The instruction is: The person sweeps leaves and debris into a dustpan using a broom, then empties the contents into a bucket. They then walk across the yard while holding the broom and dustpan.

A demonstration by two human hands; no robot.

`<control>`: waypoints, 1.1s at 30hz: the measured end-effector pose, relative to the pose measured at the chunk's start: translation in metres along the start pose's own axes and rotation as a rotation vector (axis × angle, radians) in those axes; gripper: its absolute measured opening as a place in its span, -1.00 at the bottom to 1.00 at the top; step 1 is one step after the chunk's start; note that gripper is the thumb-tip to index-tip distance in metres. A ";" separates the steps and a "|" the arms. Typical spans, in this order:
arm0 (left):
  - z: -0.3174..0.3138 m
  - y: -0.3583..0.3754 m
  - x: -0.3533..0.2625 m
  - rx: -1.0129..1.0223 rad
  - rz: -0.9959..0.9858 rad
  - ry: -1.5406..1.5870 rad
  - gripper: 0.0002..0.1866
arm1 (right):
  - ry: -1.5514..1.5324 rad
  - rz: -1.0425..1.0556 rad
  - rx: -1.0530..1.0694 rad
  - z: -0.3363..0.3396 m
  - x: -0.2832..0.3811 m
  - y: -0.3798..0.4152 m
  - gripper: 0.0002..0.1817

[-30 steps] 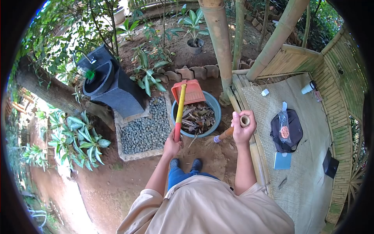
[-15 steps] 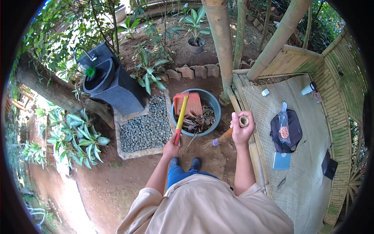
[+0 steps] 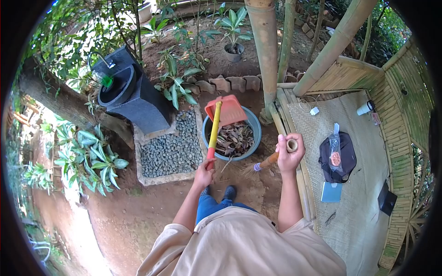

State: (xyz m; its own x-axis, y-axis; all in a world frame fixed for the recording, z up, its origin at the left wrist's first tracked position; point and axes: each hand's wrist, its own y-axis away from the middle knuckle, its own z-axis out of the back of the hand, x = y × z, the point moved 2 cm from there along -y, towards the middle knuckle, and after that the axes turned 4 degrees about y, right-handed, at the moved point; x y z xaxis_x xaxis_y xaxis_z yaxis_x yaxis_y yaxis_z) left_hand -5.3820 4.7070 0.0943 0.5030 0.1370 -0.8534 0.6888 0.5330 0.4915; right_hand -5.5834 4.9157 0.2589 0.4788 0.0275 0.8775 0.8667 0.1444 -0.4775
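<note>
Brown soil (image 3: 268, 146) separates platform edge (image 3: 282, 117) from tub (image 3: 256, 133) beneath red dustpan (image 3: 230, 112).

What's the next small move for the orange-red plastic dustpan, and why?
Probably use the left hand to lift the dustpan away from the round blue plastic tub: in view, the pan overlaps the tub's far rim, no leaves show on the pan's visible face, and dry brown leaves lie in the tub.
</note>
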 end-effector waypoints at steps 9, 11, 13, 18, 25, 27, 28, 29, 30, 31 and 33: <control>0.014 0.008 -0.049 0.106 -0.010 0.443 -0.67 | 0.008 0.007 0.013 -0.008 -0.004 0.005 -0.76; 0.016 0.015 -0.061 0.134 -0.013 0.537 -0.72 | -0.004 -0.004 0.013 -0.009 -0.001 0.004 -0.76; 0.017 0.022 -0.069 0.148 -0.007 0.584 -0.76 | -0.028 -0.020 0.020 -0.009 -0.002 0.003 -0.76; 0.026 0.040 -0.080 0.129 -0.028 0.675 -0.90 | -0.029 -0.036 0.043 -0.017 -0.001 0.006 -0.76; 0.065 0.068 -0.093 0.011 -0.063 0.773 -0.90 | 0.030 0.030 0.169 -0.043 -0.010 0.023 -0.77; 0.079 0.081 -0.096 -0.054 -0.056 0.813 -0.87 | -0.026 -0.039 0.174 -0.054 -0.005 0.028 -0.75; 0.088 0.088 -0.091 -0.055 -0.085 0.793 -0.80 | -0.014 -0.039 0.210 -0.059 0.000 0.029 -0.75; 0.095 0.098 -0.092 -0.076 -0.089 0.808 -0.76 | -0.020 -0.037 0.235 -0.065 0.004 0.031 -0.75; 0.102 0.111 -0.096 -0.099 -0.094 0.823 -0.72 | -0.027 -0.033 0.262 -0.071 0.007 0.033 -0.75; 0.110 0.122 -0.096 -0.122 -0.102 0.840 -0.68 | -0.034 -0.027 0.289 -0.079 0.010 0.036 -0.75; 0.127 0.139 -0.078 -0.131 -0.203 0.829 -0.59 | -0.058 -0.042 0.351 -0.093 0.015 0.046 -0.76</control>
State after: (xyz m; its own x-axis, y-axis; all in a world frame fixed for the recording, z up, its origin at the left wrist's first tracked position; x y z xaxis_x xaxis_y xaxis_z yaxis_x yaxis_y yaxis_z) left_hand -5.2591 4.6648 0.2513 -0.2015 0.5665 -0.7991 0.6329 0.6979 0.3352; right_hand -5.5233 4.8312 0.2461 0.4263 0.0688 0.9020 0.7800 0.4771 -0.4050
